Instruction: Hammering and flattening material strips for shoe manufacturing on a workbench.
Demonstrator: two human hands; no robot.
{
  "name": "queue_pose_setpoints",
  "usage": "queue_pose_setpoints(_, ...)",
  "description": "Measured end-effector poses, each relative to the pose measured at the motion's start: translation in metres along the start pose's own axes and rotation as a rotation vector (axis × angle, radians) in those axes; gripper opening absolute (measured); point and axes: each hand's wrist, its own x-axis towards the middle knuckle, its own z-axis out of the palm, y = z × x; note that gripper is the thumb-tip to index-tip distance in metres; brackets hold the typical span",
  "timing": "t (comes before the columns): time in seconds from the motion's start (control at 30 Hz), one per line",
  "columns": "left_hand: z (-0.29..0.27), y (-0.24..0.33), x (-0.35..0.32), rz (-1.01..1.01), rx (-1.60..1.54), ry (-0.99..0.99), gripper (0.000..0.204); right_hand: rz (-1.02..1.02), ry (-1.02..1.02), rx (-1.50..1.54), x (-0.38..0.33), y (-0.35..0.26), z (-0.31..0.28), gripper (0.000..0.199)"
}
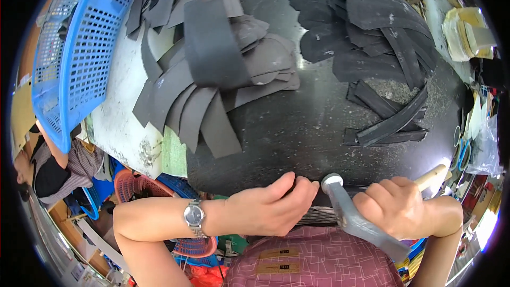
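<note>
My right hand (393,207) is closed around the wooden handle (431,177) of a hammer. The metal hammer head (356,215) slants across in front of me, with its round face (332,180) at the near edge of the dark tabletop (276,143). My left hand (273,204) is just left of that face, fingers curled and pinched together at the table edge. What they hold, if anything, is hidden by the fingers and the dark edge. Ahead on the right lie folded black strips (390,122), loosely crossed.
Stacked grey cut pieces (204,109) fan out at the left, beside a blue plastic basket (90,48). Black cut pieces (372,26) are heaped at the far right. Teal-handled scissors (464,154) hang beyond the right edge. A red basket (141,183) and another person (58,170) are at the left.
</note>
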Motion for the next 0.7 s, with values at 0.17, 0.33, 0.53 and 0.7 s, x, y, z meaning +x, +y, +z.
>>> queue_pose_setpoints(0.17,-0.006,-0.003,-0.013,-0.228,-0.224,0.028,0.029,0.040,-0.024,0.032,0.015,-0.002,-0.003,0.026)
queue_pose_setpoints(0.33,-0.001,0.003,-0.026,-0.342,-0.236,0.111,0.024,-0.025,-0.068,-0.042,0.027,-0.006,0.001,0.025)
queue_pose_setpoints(0.53,-0.003,0.006,-0.035,-0.376,-0.216,0.167,0.023,-0.049,-0.068,-0.047,0.040,-0.009,0.000,0.025)
queue_pose_setpoints(0.7,-0.002,0.015,-0.041,-0.360,-0.083,0.190,0.021,-0.076,-0.064,-0.064,0.053,-0.014,0.000,0.027)
